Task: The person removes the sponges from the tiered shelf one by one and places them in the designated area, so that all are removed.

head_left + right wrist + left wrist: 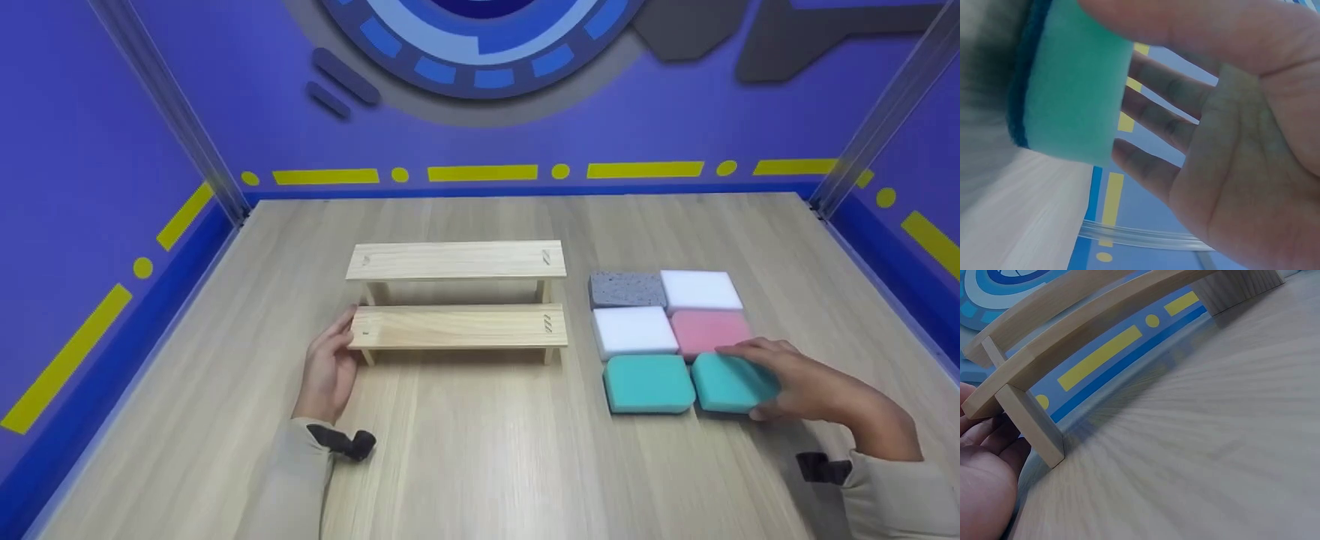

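Note:
A two-tier stand of pale wood has a front shelf and a higher back shelf. At the front shelf's left end my left hand grips the board, its fingers beside and under that end near the leg. My right hand holds the right-hand teal sponge, thumb on the near side and fingers across the far side. In the right wrist view this sponge shows a dark scouring layer below. Whether it is lifted I cannot tell. Another teal sponge lies just left of it.
Behind the teal sponges lie a white sponge block and a pink sponge. Farther back are a speckled grey block and a second white block. Blue panels enclose the wood-grain table at the back and sides.

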